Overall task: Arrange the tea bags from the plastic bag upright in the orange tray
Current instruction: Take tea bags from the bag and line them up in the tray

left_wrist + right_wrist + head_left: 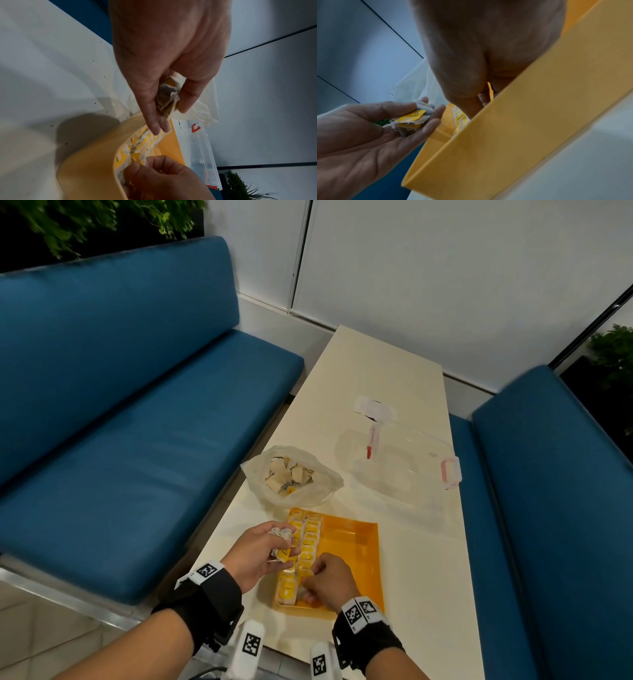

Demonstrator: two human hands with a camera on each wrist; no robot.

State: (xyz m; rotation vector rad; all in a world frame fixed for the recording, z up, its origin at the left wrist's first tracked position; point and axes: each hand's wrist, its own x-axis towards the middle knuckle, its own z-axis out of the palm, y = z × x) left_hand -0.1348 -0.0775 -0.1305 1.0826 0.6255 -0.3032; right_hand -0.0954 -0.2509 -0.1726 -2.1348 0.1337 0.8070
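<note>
head: left hand (pixel 262 549) cups spare tea bags (pixel 281 542); right hand (pixel 329 580) pinches one into orange tray (pixel 356 539) row; plastic bag (pixel 293 475) behind.
left wrist: fingers curled round bunch.
right wrist: pinch half-hidden by tray wall.
step: seating bag; next, pick another from left hand.

1. orange tray (pixel 356 546), lower middle of the head view: smooth plastic with a slight sheen.
2. tea bags (pixel 306 542) in it: matt, fibrous paper with glossy yellow tags.
3. plastic bag (pixel 270 474) above the tray: thin, crinkled, translucent film.
4. clear container (pixel 404 460), right of centre: glossy transparent plastic with red clips.
5. table (pixel 387 364): smooth, pale, low-sheen top.
6. benches (pixel 120 371), left and right: blue upholstery, smooth, faintly shiny.
</note>
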